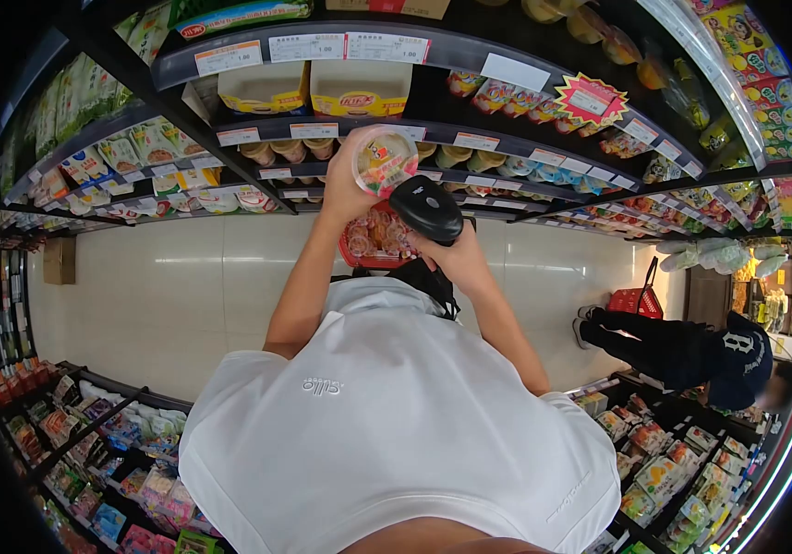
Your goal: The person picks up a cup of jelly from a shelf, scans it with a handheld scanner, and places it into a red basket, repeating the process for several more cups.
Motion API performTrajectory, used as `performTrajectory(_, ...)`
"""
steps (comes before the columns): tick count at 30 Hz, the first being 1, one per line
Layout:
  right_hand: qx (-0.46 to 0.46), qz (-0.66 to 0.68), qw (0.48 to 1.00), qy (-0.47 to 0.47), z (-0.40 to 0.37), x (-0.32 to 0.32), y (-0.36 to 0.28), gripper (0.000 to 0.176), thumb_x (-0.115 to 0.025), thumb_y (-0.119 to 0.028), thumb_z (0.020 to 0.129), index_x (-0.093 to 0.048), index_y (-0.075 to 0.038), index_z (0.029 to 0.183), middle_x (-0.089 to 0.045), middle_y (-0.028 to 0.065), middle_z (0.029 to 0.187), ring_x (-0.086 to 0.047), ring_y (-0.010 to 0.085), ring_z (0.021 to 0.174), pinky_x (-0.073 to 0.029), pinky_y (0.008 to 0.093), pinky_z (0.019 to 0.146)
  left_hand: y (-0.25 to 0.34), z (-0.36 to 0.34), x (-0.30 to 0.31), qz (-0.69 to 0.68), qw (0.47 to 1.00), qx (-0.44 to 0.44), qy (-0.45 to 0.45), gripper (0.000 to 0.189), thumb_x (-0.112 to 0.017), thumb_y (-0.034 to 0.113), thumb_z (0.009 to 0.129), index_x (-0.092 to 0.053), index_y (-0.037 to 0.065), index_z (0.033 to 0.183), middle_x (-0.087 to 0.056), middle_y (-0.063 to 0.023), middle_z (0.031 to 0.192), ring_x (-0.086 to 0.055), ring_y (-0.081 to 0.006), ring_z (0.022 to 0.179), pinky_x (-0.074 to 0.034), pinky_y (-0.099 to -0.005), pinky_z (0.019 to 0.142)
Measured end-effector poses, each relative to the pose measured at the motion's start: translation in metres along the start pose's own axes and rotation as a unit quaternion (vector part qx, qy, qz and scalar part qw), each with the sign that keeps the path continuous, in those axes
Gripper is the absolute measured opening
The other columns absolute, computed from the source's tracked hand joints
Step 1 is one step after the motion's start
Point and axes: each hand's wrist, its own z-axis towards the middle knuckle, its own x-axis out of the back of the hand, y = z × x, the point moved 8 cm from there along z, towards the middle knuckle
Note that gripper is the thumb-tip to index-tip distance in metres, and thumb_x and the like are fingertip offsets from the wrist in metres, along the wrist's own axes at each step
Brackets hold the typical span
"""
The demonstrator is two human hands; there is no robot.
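Note:
My left hand (pixel 344 181) holds a round clear cup (pixel 384 161) with a colourful printed lid, its lid facing up toward me. Wrapped round the handle of a black handheld scanner (pixel 425 210) is my right hand (pixel 456 256). The scanner's head is beside the cup's lower right edge. Below both hands is a red basket (pixel 356 261) with several packaged items in it, partly hidden by the scanner and a black strap or bag.
Shelves with price labels (pixel 314 130) and packaged goods stretch across the front. Low displays (pixel 128 452) stand at both rear sides. A person (pixel 691 355) in dark clothes is at the right, near another red basket (pixel 634 301). A brown box (pixel 60 260) sits at the left.

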Motion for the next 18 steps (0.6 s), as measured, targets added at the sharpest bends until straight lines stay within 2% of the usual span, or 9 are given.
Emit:
performTrajectory(1,0.000,-0.001,1.000,0.000,0.001,0.001,0.002,0.010,-0.072,-0.003,0.083,-0.064,0.001,0.087,-0.056,0.0007,0.061,-0.047,0.0090,0.047,-0.035,0.0263,0.046,-0.001,-0.001,-0.001,-0.001,1.000,0.000,0.000,0.069,-0.087,0.007,0.060,-0.058,0.003,0.122,-0.063,-0.0108,0.118,-0.063,-0.0242,0.108,-0.048,-0.0344,0.096)
performTrajectory(3,0.000,-0.021,1.000,0.008,0.002,0.004,0.010,0.018,-0.074,-0.017,0.084,-0.068,-0.002,0.091,-0.057,-0.0015,0.060,-0.048,0.0074,0.048,-0.038,0.0270,0.045,-0.001,-0.003,-0.003,0.006,1.000,0.006,0.001,0.067,-0.087,0.007,0.061,-0.059,0.003,0.122,-0.065,-0.0105,0.118,-0.064,-0.0243,0.108,-0.049,-0.0341,0.095)
performTrajectory(6,-0.003,-0.023,1.000,0.017,0.004,0.008,0.015,0.019,-0.074,-0.019,0.084,-0.068,-0.002,0.093,-0.058,-0.0011,0.061,-0.049,0.0075,0.048,-0.038,0.0270,0.046,0.004,-0.003,-0.004,0.023,1.000,0.006,0.003,0.066,-0.086,0.007,0.062,-0.060,0.003,0.122,-0.066,-0.0105,0.119,-0.065,-0.0250,0.108,-0.049,-0.0341,0.095)
performTrajectory(10,-0.007,-0.031,0.999,0.020,0.004,0.008,0.015,0.020,-0.074,-0.019,0.084,-0.069,-0.002,0.094,-0.058,-0.0010,0.061,-0.049,0.0075,0.048,-0.038,0.0272,0.046,0.002,-0.004,-0.005,0.020,1.000,0.007,0.003,0.067,-0.086,0.007,0.062,-0.059,0.003,0.123,-0.065,-0.0111,0.124,-0.064,-0.0253,0.112,-0.049,-0.0339,0.096)
performTrajectory(12,-0.009,-0.025,0.999,0.028,0.003,0.008,0.013,0.011,-0.070,-0.004,0.084,-0.065,0.002,0.092,-0.059,0.0015,0.066,-0.048,0.0084,0.048,-0.036,0.0266,0.045,0.003,-0.003,-0.005,0.004,1.000,0.012,0.004,0.068,-0.086,0.007,0.063,-0.058,0.004,0.125,-0.063,-0.0121,0.129,-0.064,-0.0254,0.115,-0.049,-0.0339,0.097)
performTrajectory(18,0.001,-0.017,1.000,0.023,0.003,0.008,0.014,0.011,-0.070,-0.003,0.085,-0.065,0.002,0.094,-0.060,0.0018,0.069,-0.048,0.0080,0.049,-0.037,0.0262,0.044,-0.001,-0.005,-0.008,0.011,1.000,0.025,-0.006,0.071,-0.086,0.007,0.063,-0.056,0.004,0.128,-0.062,-0.0120,0.133,-0.063,-0.0249,0.116,-0.049,-0.0338,0.098)
